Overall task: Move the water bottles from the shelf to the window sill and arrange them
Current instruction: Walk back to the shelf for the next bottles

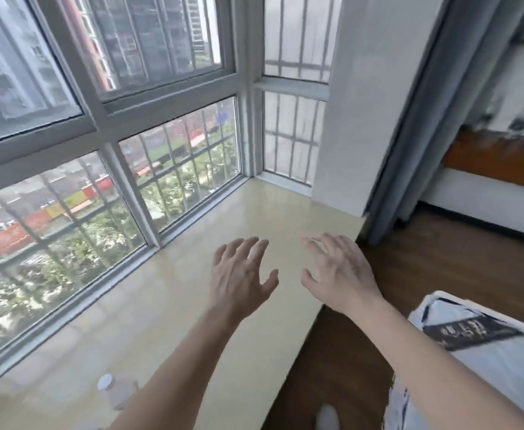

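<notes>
Cream window sill (167,290); left hand (242,280) over it, right hand (338,271) at edge; hands spread, empty.

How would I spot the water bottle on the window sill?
Find the big barred window, then the pale yellow window sill below it. At the sill's near end, beside the left forearm, stands the water bottle. Its clear body and round white cap mark it; no other object shows on the sill.

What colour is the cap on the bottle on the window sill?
The cap is white, on a clear bottle; the head view shows it at bottom left.
</notes>
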A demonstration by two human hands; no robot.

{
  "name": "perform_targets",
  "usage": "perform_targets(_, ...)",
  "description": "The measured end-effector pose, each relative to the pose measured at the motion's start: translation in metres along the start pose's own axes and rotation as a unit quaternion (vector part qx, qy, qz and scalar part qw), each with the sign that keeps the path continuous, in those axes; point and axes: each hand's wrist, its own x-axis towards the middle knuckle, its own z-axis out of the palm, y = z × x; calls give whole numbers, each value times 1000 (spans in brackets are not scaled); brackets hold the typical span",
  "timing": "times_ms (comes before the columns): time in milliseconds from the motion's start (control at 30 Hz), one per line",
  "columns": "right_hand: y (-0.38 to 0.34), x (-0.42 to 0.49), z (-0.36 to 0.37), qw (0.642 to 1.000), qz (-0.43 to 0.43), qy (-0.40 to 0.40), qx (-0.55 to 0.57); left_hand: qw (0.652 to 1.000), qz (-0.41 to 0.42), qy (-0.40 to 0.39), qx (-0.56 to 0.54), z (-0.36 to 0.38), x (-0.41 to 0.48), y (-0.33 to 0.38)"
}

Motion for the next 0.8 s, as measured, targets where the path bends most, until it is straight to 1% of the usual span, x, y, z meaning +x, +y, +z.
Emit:
perform_targets(133,49,-35,-16,997,77,11,-30,997,78,-7,-26,17,28,56)
perform_targets(267,97,-59,-23,990,133,27,-46,991,125,-8,-48,34,50,101)
perform_targets(533,189,-74,-15,979,188,59,-52,981,188,-23,-54,79,109,174)
perform_targets(800,321,-40,11,971,221,75,-44,973,223,-28,-57,136,211,265)
